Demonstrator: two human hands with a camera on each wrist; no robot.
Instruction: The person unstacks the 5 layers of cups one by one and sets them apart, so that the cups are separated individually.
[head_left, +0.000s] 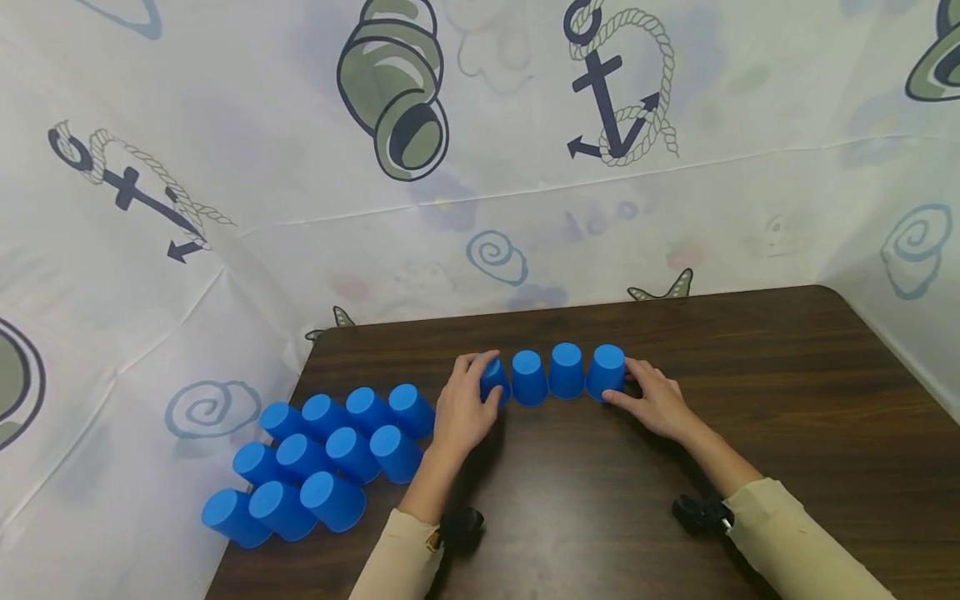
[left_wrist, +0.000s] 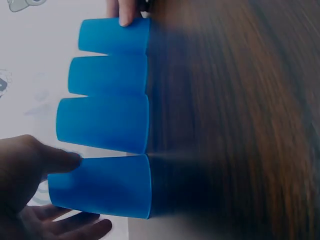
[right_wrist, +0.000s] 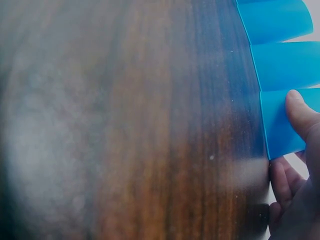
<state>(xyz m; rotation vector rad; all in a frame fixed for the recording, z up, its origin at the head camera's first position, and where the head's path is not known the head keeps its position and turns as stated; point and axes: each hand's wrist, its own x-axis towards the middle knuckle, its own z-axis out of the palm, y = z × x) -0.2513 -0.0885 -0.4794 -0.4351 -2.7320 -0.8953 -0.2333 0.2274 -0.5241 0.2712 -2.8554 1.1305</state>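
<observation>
Several blue plastic cups stand upside down in a row near the table's back edge. My left hand [head_left: 463, 408] holds the leftmost cup [head_left: 493, 379] of that row, thumb on one side and fingers on the other, as the left wrist view shows with the same cup [left_wrist: 102, 186]. At the row's other end, my right hand [head_left: 656, 402] grips the rightmost cup [head_left: 606, 371]; in the right wrist view its thumb presses the wall of this cup [right_wrist: 280, 122]. Two cups, one at left [head_left: 529, 379] and one at right [head_left: 566, 372], stand between the hands, untouched.
Left of my left forearm, more upturned blue cups [head_left: 302, 456] stand in three slanting rows. The dark wood-grain table [head_left: 570, 500] reaches back to a white printed cloth [head_left: 360, 267] hanging behind and at both sides. A black wrist device [head_left: 701, 515] sits at my right cuff.
</observation>
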